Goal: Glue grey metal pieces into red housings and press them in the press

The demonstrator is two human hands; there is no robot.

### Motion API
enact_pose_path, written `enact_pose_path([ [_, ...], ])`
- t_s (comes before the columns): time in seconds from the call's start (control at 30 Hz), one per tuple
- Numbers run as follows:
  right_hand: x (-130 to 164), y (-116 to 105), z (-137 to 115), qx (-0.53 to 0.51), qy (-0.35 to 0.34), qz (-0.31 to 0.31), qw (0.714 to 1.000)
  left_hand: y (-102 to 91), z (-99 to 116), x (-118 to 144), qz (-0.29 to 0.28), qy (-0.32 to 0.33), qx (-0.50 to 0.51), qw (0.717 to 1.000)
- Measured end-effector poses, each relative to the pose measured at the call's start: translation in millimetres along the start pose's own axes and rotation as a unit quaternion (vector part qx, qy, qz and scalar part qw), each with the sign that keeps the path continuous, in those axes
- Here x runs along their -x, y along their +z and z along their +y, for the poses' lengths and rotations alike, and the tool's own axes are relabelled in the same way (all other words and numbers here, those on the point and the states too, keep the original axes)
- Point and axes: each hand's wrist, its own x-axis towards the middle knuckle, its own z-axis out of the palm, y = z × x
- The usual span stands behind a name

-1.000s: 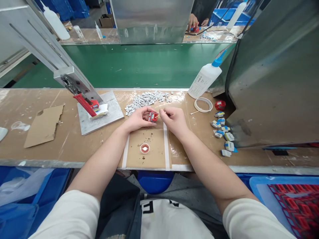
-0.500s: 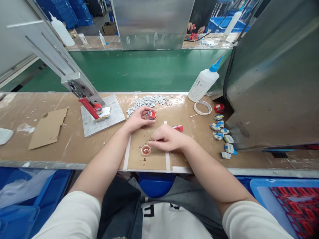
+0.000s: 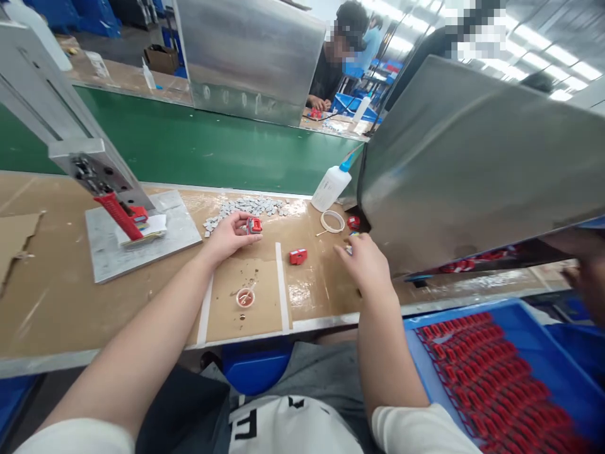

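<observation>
My left hand (image 3: 230, 234) is closed on a small red-and-grey plastic block (image 3: 254, 226), pinched between thumb and fingers above the brown work surface. My right hand (image 3: 367, 261) reaches over the small grey, blue and yellow pieces (image 3: 349, 250) at the right; its thumb and fingers are apart around them, and the hand covers most of the group. A second red block (image 3: 297, 256) lies between my hands. Nearer to me stands a small clear cup (image 3: 245, 297) of reddish-brown liquid, with a thin pale stick at its rim.
Many small grey chips (image 3: 253, 205) lie behind my left hand. A white bottle (image 3: 331, 187), a tape roll (image 3: 333, 221) and a metal panel (image 3: 463, 170) stand right. A clamp stand (image 3: 118, 214) is left. Red parts fill a blue crate (image 3: 515, 309). A co-worker sits opposite.
My right hand has moved from beside the cup to the small pieces on the right, uncovering the red block. My left hand still holds its block. The view has swung right.
</observation>
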Motion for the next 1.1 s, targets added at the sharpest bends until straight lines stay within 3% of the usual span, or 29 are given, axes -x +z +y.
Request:
enact_pose_path([
  [0.1,15,3,29,0.085,0.035,-0.062,0.994,3.5,7,2,-0.011,-0.018,-0.008,1.0],
  [0.23,21,21,46,0.093,0.031,-0.107,0.989,4.5,13,4,-0.012,-0.018,-0.017,1.0],
  [0.4,15,38,58,0.012,0.007,-0.063,0.998,2.5,14,7,-0.006,-0.007,-0.024,1.0],
  [0.5,11,37,50,-0.129,-0.025,-0.044,0.99,2.1,12,7,-0.006,-0.001,-0.012,1.0],
  [0.57,6,35,30,-0.303,-0.046,-0.051,0.95,2.1,9,6,-0.013,0.011,0.002,1.0],
  [0.6,3,35,15,-0.403,-0.05,-0.066,0.911,2.2,7,5,-0.017,0.019,0.011,1.0],
  [0.73,-15,46,-62,-0.704,-0.047,-0.174,0.687,0.9,1,4,-0.02,0.048,0.065,0.997],
  [0.77,-19,52,-81,-0.739,-0.049,-0.195,0.643,-0.2,0,3,-0.015,0.058,0.075,0.995],
  [0.83,-27,64,-113,-0.78,-0.054,-0.222,0.583,-3.4,0,3,0.002,0.083,0.085,0.993],
  [0.9,-32,79,-135,-0.801,-0.052,-0.234,0.549,-7.5,0,3,0.025,0.104,0.091,0.99],
  [0.97,-36,92,-144,-0.81,-0.045,-0.239,0.533,-11.4,0,2,0.042,0.11,0.098,0.988],
  [1.03,-39,100,-143,-0.814,-0.037,-0.224,0.534,-13.7,0,2,0.048,0.108,0.1,0.988],
  [1.1,-42,102,-137,-0.812,-0.034,-0.176,0.555,-14.0,0,2,0.036,0.106,0.096,0.989],
])
